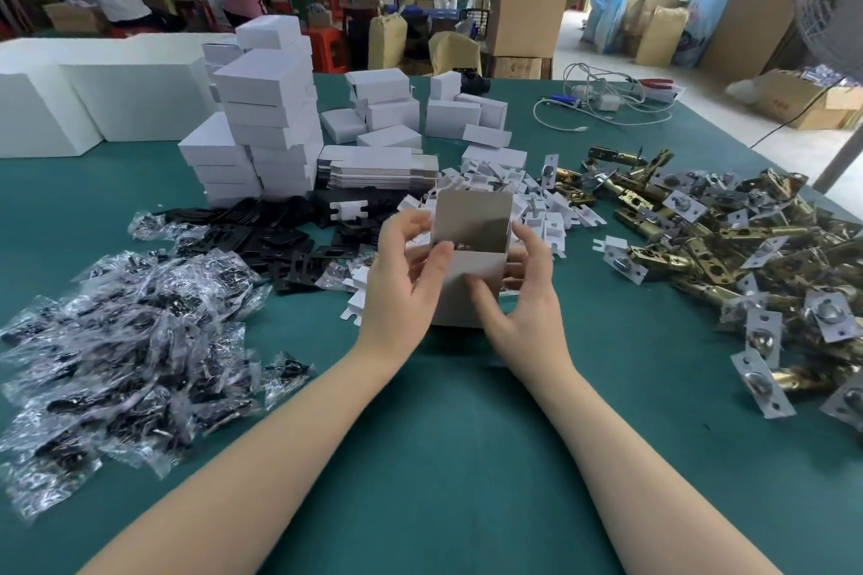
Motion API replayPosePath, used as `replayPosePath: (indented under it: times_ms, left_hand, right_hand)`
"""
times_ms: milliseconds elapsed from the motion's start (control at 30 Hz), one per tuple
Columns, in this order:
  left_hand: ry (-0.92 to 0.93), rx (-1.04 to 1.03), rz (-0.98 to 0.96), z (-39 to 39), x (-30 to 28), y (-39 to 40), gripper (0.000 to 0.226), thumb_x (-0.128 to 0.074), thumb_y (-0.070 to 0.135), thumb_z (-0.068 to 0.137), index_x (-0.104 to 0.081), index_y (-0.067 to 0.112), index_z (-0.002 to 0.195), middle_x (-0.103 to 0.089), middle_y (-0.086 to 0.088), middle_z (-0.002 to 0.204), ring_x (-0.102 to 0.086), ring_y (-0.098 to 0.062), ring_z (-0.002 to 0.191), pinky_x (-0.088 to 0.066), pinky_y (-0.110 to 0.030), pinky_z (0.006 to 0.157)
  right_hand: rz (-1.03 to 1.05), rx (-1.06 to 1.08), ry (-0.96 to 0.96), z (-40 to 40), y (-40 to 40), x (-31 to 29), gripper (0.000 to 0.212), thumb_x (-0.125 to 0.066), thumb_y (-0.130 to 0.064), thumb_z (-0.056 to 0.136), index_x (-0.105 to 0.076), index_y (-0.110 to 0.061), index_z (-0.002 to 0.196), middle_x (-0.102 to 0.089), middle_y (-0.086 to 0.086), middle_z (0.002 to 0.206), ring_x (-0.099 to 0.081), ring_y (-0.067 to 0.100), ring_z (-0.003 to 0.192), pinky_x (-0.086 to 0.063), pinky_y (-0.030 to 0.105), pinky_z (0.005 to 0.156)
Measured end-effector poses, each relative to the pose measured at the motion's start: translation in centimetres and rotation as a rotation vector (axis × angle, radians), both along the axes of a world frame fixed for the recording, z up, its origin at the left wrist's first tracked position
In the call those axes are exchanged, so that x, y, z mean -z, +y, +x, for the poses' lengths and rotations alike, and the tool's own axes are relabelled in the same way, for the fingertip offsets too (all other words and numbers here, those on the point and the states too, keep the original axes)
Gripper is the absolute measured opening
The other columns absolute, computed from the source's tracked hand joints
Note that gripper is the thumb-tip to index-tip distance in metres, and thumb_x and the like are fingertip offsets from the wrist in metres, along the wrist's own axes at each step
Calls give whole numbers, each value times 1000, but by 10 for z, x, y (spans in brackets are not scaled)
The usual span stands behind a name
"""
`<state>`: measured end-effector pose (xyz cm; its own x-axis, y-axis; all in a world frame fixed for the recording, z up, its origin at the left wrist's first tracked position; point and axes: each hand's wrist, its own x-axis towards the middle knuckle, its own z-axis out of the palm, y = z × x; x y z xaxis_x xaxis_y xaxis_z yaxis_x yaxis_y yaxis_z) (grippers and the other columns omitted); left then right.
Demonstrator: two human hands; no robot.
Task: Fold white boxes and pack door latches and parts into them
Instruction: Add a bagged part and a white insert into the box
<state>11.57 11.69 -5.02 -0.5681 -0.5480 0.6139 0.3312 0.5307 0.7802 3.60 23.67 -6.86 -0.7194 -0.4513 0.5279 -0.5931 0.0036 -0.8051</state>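
Both hands grip an open white box (pixel 471 266) standing upright on the green desk (pixel 448 434): the left hand (pixel 401 280) curls round its left side with the thumb at the rim, and the right hand (pixel 523 294) clasps its right side. Something metallic shows inside the box. Brass door latches (pixel 691 247) are heaped to the right, bagged parts (pixel 130 341) to the left, and stacked closed boxes (pixel 266 117) stand behind.

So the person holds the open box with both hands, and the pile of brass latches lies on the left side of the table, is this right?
Not quite. The head view shows the brass latches piled on the right side of the table; the left side holds clear bagged parts. The rest is correct: the left hand and right hand both hold the open box.
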Motion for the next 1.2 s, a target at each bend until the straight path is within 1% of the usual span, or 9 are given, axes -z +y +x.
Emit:
replayPosePath:
  times_ms: [100,267,400,500,633,733,833,1000,1200]
  left_hand:
    - [46,-12,-39,7,5,3,27,-57,30,95,-47,40,119,-58,28,115,-60,2,107,-47,-13,88]
    - [52,-46,-23,15,5,-2,28,-61,35,90,-52,43,115,-61,30,107,-63,2,99,-48,-12,84]
    - [13,2,-85,16,5,-7,16,-55,34,94,-62,34,108,-65,18,104,-64,-1,94,-48,-14,80]
    - [-20,17,-61,12,5,-7,25,-46,34,97,-68,22,101,-66,21,89,-62,1,84,-43,-12,77]
    - [34,47,154,10,-5,-3,15,-57,21,91,-70,28,91,-70,12,99,-65,-2,93,-46,-12,79]
    - [50,85,260,10,-11,1,22,-57,14,88,-70,29,99,-72,14,97,-66,1,85,-47,-11,75]
    - [97,108,282,10,-12,3,41,-57,8,90,-59,35,121,-69,22,105,-66,-1,95,-49,-13,80]
    - [35,75,103,12,-9,-5,47,-51,9,93,-54,40,128,-66,18,112,-64,-9,88,-50,-20,73]
    - [43,9,-276,15,-5,-12,29,-45,6,96,-70,8,110,-66,8,111,-62,-11,112,-48,-29,98]
  right_hand:
    - [-54,32,53,4,0,-2,48,-59,-42,85,-31,-58,121,-60,-14,117,-61,7,95,-51,27,79]
    - [-38,-17,73,7,0,-6,53,-62,-30,88,-37,-65,120,-58,-32,116,-63,6,97,-48,14,80]
    - [18,9,116,7,1,-7,30,-59,-32,91,-51,-51,113,-58,-27,115,-59,2,98,-45,13,80]
    - [-82,15,23,6,0,-14,13,-52,-28,95,-62,-37,97,-64,-16,97,-59,1,88,-43,13,75]
    - [-197,6,-140,8,-5,-25,14,-56,-21,97,-62,-34,96,-65,-14,89,-59,2,81,-43,18,72]
    - [-250,-91,-288,4,-5,-32,34,-58,-11,97,-50,-38,117,-63,-7,100,-60,6,82,-47,23,74]
    - [-171,-141,-254,0,-8,-36,34,-51,-20,91,-51,-44,116,-61,-12,112,-57,9,90,-46,23,79]
    - [-133,-76,-92,0,-5,-32,27,-49,-18,92,-56,-41,104,-64,-22,99,-61,9,93,-47,21,79]
    - [-75,-1,171,-1,6,-21,19,-56,-20,94,-55,-37,104,-60,-25,109,-62,5,99,-49,22,86]
